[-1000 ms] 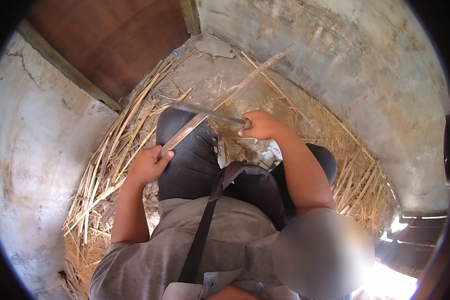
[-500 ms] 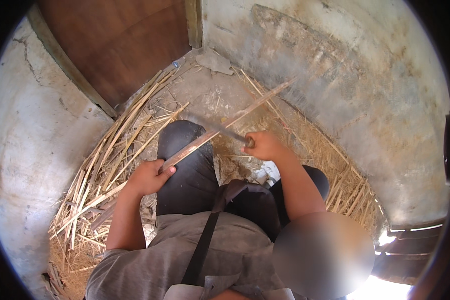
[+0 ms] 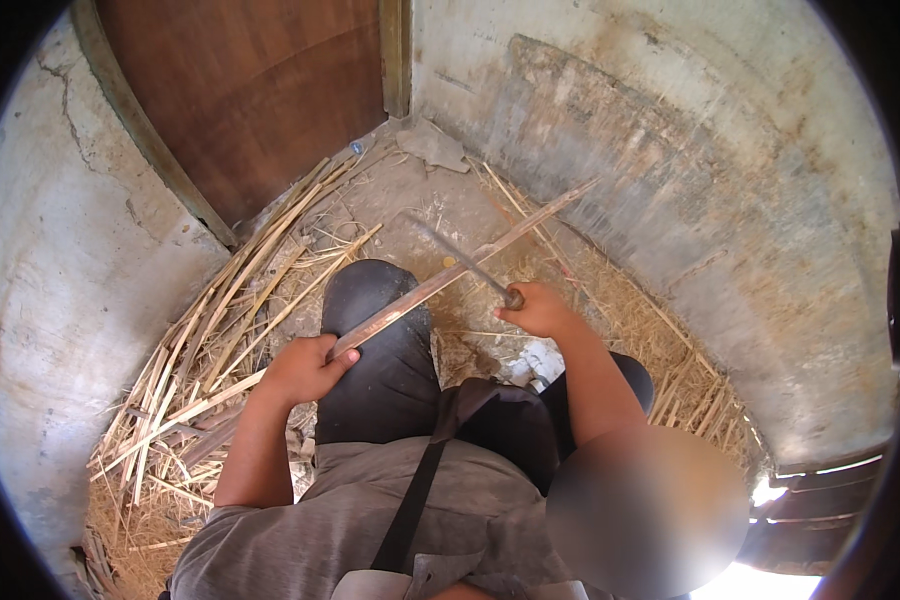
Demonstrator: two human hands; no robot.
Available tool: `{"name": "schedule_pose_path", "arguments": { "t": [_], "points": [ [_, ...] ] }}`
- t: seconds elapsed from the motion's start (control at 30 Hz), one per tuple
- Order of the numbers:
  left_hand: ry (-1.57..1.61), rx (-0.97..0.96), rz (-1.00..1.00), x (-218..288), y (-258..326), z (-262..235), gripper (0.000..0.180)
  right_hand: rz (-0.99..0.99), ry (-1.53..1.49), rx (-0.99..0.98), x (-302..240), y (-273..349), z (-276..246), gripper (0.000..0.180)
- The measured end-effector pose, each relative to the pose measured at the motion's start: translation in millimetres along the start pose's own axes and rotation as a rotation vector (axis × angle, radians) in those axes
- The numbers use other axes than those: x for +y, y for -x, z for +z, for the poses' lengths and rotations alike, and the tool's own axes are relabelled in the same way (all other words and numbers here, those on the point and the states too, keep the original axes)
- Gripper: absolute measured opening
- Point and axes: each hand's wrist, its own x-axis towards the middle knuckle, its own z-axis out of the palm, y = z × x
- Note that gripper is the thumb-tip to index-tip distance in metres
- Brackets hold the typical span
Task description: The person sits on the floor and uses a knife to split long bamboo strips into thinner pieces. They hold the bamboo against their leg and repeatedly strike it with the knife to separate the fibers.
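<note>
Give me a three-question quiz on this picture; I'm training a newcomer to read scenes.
1. True or false: the left hand grips the long cane strip.
2. The right hand holds: A) a blade, B) a cup, C) a rope.
3. What lies heaped on the floor beside the wooden door?

Key: 1 true. 2 A. 3 split cane strips.

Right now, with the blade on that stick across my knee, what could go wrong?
1. The blade meets the long split stick just above the left knee; a slip could likely cut the leg.
2. The left hand grips the stick's near end in line with the blade, so a blade sliding down it might reach the fingers.
3. Loose split cane litters the floor, so footing looks poor.
</note>
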Motion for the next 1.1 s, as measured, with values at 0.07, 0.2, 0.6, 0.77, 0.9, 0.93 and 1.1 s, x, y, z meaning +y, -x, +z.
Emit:
{"name": "schedule_pose_path", "arguments": {
  "t": [0.07, 0.2, 0.6, 0.77, 0.9, 0.93, 1.1],
  "points": [
    [-0.023, 0.015, 0.018, -0.3, -1.0, 1.6, 0.054, -0.047, 0.014, -0.077, -14.9, 2.0, 1.2, 0.054],
    [-0.027, 0.054, 0.06, -3.6, 0.2, 4.9, 0.051, -0.163, -0.002, -0.143, -19.0, -0.6, 9.3, 0.052],
    [-0.052, 0.073, 0.046, -5.6, 1.0, 8.5, 0.053, 0.104, -0.054, 0.092, 27.0, -6.5, 1.3, 0.063],
    [-0.073, 0.079, 0.062, -4.8, 1.2, 8.7, 0.053, -0.052, -0.039, -0.024, -4.3, -0.4, 7.5, 0.058],
    [-0.073, 0.082, 0.053, -4.1, 1.6, 8.9, 0.053, -0.121, -0.035, -0.111, -11.2, -2.2, 14.4, 0.054],
    [-0.07, 0.085, 0.053, -3.6, 2.0, 9.1, 0.054, -0.131, -0.039, -0.115, -9.8, -3.7, 16.5, 0.053],
    [-0.064, 0.098, 0.058, -2.5, 2.2, 10.2, 0.055, -0.132, -0.042, 0.025, 13.6, -7.7, 15.5, 0.051]
  ]
}}
